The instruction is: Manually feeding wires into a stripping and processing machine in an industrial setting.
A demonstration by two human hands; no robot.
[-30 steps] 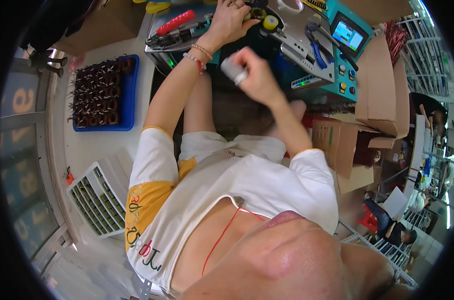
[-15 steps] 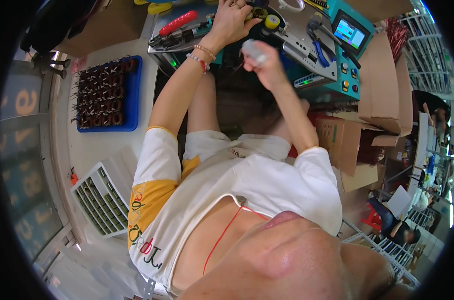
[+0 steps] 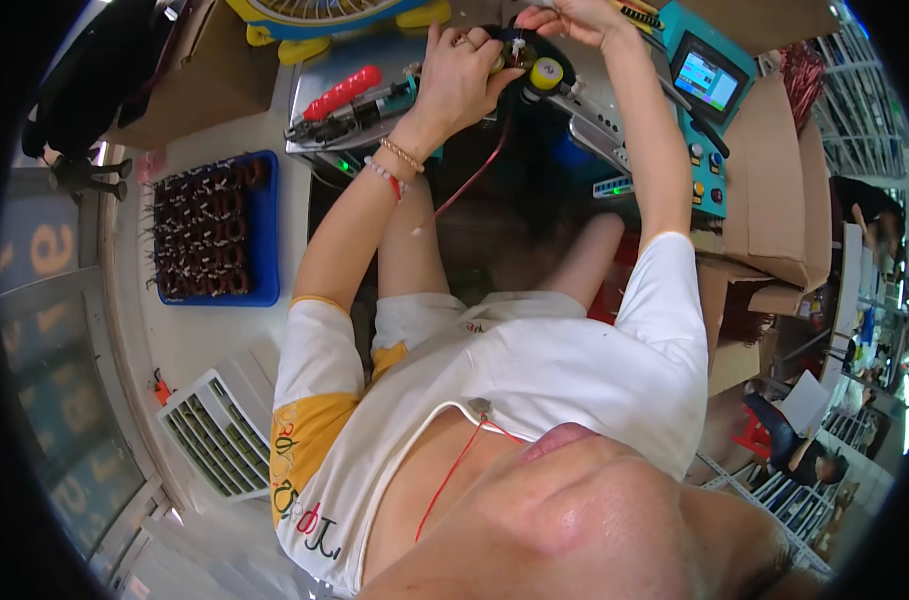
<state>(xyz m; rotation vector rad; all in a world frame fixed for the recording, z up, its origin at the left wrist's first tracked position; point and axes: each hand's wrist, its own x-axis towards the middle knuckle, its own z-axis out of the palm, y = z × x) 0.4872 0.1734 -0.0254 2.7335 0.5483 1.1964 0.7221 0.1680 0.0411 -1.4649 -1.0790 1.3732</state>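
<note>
My left hand (image 3: 459, 82) is curled against the small winding head of the bench machine, thumb and fingers closed around a part they mostly hide. Beside the thumb sits a yellow roller (image 3: 546, 73) with a pale centre. Above it my right hand (image 3: 579, 20) reaches in at the top edge, its fingertips pinched near a dark curved guide; whatever they hold is too small to make out. A reddish wire (image 3: 486, 172) hangs from the winding head between my hands and runs down toward my left knee.
Left of the machine lies a red-handled tool (image 3: 342, 93). A blue tray (image 3: 265, 230) of dark wound coils rests on the white side table, near a white slotted box (image 3: 219, 432). At right stand a teal control unit (image 3: 709, 75) and cardboard boxes (image 3: 769, 180).
My right hand has moved up from above my lap to the winding head, and the pale object it held no longer shows in it. The reddish wire now hangs below. My left hand stays put.
</note>
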